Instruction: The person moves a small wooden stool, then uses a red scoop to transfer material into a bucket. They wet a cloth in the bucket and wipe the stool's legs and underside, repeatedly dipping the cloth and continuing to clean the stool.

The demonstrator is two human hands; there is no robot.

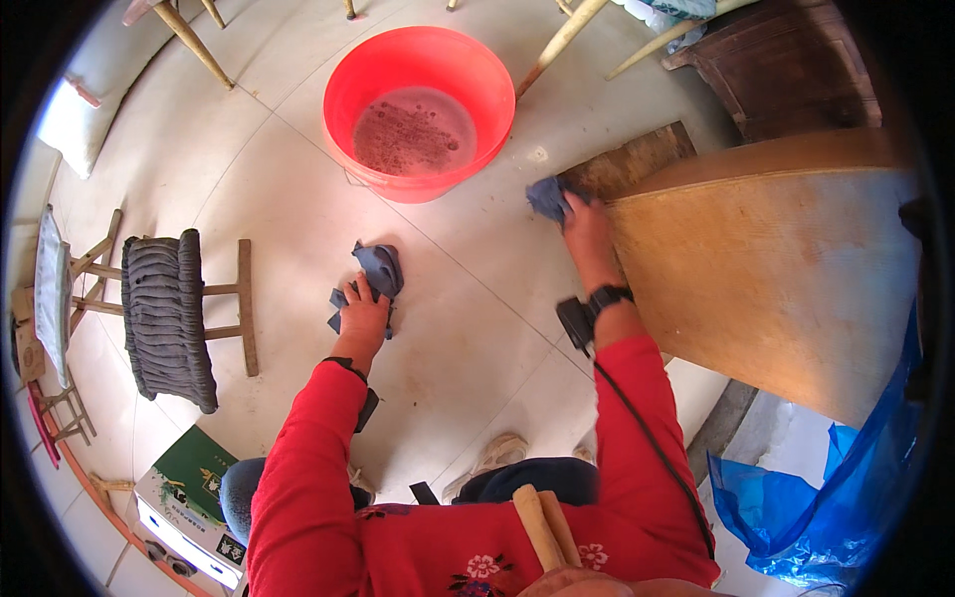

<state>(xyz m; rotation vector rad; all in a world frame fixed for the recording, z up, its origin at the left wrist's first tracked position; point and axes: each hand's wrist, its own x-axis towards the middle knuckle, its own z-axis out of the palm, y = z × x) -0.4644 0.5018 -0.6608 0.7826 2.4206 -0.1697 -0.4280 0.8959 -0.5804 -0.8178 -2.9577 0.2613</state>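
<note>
My left hand (364, 312) rests over a crumpled blue-grey cloth (382, 269) low at the floor, its fingers spread across the fabric. Pieces of the cloth stick out on several sides of the palm, and whether the fingers grip it is hidden. Farther out, my right hand (587, 227) is closed around another blue-grey cloth (548, 198). That cloth is bunched beside the corner of a light wooden furniture panel (753, 276) and a stained board (634, 160). Between and beyond both hands stands a red plastic bucket (419, 186) with foamy, murky water (414, 130) inside.
At left stands a wooden-legged stool with a grey padded seat (166, 317). A green and white carton (190, 492) bearing writing sits near my left side. Blue plastic sheeting (791, 515) lies at right. Wooden furniture legs (559, 48) and a dark wooden cabinet (791, 71) stand beyond the bucket.
</note>
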